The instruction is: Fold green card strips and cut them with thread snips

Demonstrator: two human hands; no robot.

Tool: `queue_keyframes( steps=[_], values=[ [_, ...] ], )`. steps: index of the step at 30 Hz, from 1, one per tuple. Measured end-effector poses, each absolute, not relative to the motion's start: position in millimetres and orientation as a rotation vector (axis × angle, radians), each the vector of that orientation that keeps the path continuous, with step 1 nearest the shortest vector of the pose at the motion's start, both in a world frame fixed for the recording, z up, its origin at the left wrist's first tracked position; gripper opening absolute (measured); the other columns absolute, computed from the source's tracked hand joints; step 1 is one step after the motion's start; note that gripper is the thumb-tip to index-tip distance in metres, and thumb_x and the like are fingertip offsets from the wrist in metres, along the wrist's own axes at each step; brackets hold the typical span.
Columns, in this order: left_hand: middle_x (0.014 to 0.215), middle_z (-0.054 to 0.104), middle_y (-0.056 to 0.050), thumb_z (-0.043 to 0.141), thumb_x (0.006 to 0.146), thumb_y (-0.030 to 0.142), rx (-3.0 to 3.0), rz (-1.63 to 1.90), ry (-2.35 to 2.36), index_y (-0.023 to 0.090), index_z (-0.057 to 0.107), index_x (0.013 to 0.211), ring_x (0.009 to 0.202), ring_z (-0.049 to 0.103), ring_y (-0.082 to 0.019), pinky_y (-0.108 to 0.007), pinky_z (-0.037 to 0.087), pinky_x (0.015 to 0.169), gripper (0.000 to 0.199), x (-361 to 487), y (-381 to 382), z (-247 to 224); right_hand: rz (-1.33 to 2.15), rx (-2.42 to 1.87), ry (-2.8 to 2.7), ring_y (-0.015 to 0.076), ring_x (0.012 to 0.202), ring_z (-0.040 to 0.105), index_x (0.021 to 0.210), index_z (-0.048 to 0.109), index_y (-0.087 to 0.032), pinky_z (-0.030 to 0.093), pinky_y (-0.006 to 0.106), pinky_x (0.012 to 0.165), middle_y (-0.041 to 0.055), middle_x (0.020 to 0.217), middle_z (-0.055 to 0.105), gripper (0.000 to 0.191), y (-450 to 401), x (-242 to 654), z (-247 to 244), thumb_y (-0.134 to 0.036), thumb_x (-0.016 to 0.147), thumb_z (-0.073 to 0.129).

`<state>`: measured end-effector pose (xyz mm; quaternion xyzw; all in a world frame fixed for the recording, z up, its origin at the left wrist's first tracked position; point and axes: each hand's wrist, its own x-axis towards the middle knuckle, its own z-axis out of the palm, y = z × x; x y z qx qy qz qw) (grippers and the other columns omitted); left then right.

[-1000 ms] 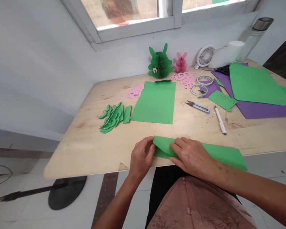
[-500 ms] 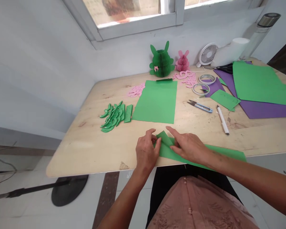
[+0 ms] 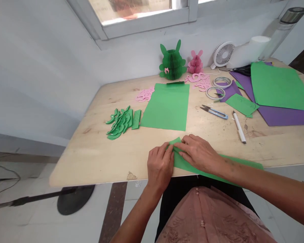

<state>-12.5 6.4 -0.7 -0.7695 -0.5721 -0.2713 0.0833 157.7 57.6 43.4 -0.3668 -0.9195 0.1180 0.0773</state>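
A green paper strip point(image 3: 184, 162) lies along the table's front edge, its left end folded over. My left hand point(image 3: 160, 163) is closed on that end, fingertips at the fold. From the right, my right hand point(image 3: 197, 152) presses its index finger on the fold, close to the left fingertips, its other fingers bent; whether they grip the paper cannot be made out. Beyond the hands lies a flat green sheet point(image 3: 167, 108). Left of it are a pile of green cut-outs point(image 3: 119, 125) and a small green card point(image 3: 136, 119).
Behind stand a green paper rabbit point(image 3: 172, 64), a pink one point(image 3: 195, 64) and a small fan point(image 3: 223, 54). On the right lie tape rolls point(image 3: 215, 93), snips point(image 3: 215, 112), a white pen point(image 3: 239, 127) and large green sheets point(image 3: 281, 86). Pink scraps point(image 3: 145, 94) flank the flat sheet.
The raised corner of the strip is now pressed down flatter. My right hand has moved left onto the fold, and my left hand has shifted slightly right, its fingers closer together.
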Motion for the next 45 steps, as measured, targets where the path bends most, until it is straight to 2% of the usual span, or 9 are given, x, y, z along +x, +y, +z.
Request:
queue_keyframes(
  steps=[5, 9, 12, 18, 23, 29, 35, 41, 45],
  values=[
    [0.119, 0.066, -0.013, 0.049, 0.090, 0.016, -2.337, -0.682, -1.708, 0.011, 0.061, 0.116, 0.094, 0.056, -0.025, -0.040, 0.045, 0.086, 0.029, -10, -3, 2, 0.279, -1.039, -2.779, 0.0242, 0.092, 0.051, 0.116, 0.062, -0.018, 0.040, 0.038, 0.079, 0.0114, 0.101, 0.059, 0.028, 60, 162, 42, -0.021, 0.095, 0.044],
    [0.124, 0.064, -0.014, 0.050, 0.090, 0.020, -2.348, -0.632, -1.753, 0.012, 0.060, 0.121, 0.101, 0.056, -0.027, -0.043, 0.044, 0.089, 0.034, -8, -7, 3, 0.206, -0.900, -2.801, 0.0298, 0.116, 0.047, 0.123, 0.059, -0.017, 0.041, 0.044, 0.088, 0.0160, 0.131, 0.053, 0.034, 67, 171, 32, -0.015, 0.092, 0.045],
    [0.127, 0.062, -0.013, 0.050, 0.090, 0.021, -2.353, -0.621, -1.769, 0.013, 0.059, 0.123, 0.105, 0.056, -0.028, -0.045, 0.043, 0.091, 0.036, -7, -9, 4, 0.174, -0.766, -2.826, 0.0290, 0.129, 0.041, 0.129, 0.055, -0.018, 0.040, 0.046, 0.095, 0.0135, 0.139, 0.050, 0.038, 75, 178, 23, -0.013, 0.093, 0.045],
    [0.130, 0.060, -0.012, 0.050, 0.090, 0.022, -2.353, -0.626, -1.787, 0.013, 0.059, 0.123, 0.107, 0.055, -0.028, -0.045, 0.043, 0.092, 0.036, -7, -8, 3, 0.014, -0.516, -2.868, 0.0254, 0.131, 0.043, 0.134, 0.050, -0.015, 0.040, 0.047, 0.102, 0.0103, 0.139, 0.053, 0.038, 91, 180, 18, -0.015, 0.097, 0.043],
    [0.131, 0.060, -0.011, 0.049, 0.090, 0.023, -2.352, -0.649, -1.810, 0.013, 0.061, 0.120, 0.109, 0.055, -0.027, -0.044, 0.042, 0.093, 0.034, -8, -9, 2, -0.110, -0.338, -2.893, 0.0257, 0.129, 0.047, 0.132, 0.052, -0.010, 0.043, 0.048, 0.101, 0.0135, 0.137, 0.054, 0.037, 96, 173, 17, -0.016, 0.096, 0.044],
    [0.132, 0.059, -0.010, 0.048, 0.090, 0.023, -2.345, -0.673, -1.825, 0.015, 0.059, 0.123, 0.110, 0.055, -0.026, -0.044, 0.040, 0.095, 0.035, -9, -10, 1, -0.164, -0.315, -2.900, 0.0266, 0.127, 0.049, 0.127, 0.056, -0.007, 0.045, 0.045, 0.100, 0.0150, 0.135, 0.056, 0.036, 95, 171, 15, -0.013, 0.094, 0.045],
    [0.134, 0.057, -0.011, 0.048, 0.089, 0.025, -2.357, -0.645, -1.855, 0.016, 0.059, 0.120, 0.111, 0.055, -0.026, -0.044, 0.039, 0.095, 0.034, -11, -9, 2, -0.154, -0.291, -2.892, 0.0288, 0.127, 0.049, 0.126, 0.057, -0.004, 0.047, 0.047, 0.098, 0.0193, 0.134, 0.055, 0.036, 94, 171, 19, -0.010, 0.091, 0.049],
    [0.137, 0.055, -0.011, 0.046, 0.090, 0.024, -2.386, -0.614, -1.828, 0.014, 0.056, 0.124, 0.112, 0.053, -0.026, -0.044, 0.037, 0.096, 0.037, -13, -9, 1, -0.164, -0.288, -2.923, 0.0287, 0.128, 0.047, 0.127, 0.056, -0.006, 0.046, 0.047, 0.099, 0.0176, 0.136, 0.054, 0.037, 94, 173, 19, -0.010, 0.092, 0.047],
    [0.140, 0.052, -0.010, 0.046, 0.090, 0.026, -2.401, -0.581, -1.824, 0.014, 0.055, 0.126, 0.113, 0.051, -0.027, -0.044, 0.036, 0.096, 0.039, -13, -10, 2, -0.178, -0.266, -2.926, 0.0309, 0.128, 0.047, 0.127, 0.056, -0.002, 0.047, 0.048, 0.098, 0.0199, 0.134, 0.055, 0.037, 94, 174, 20, -0.009, 0.091, 0.046]
  ],
)
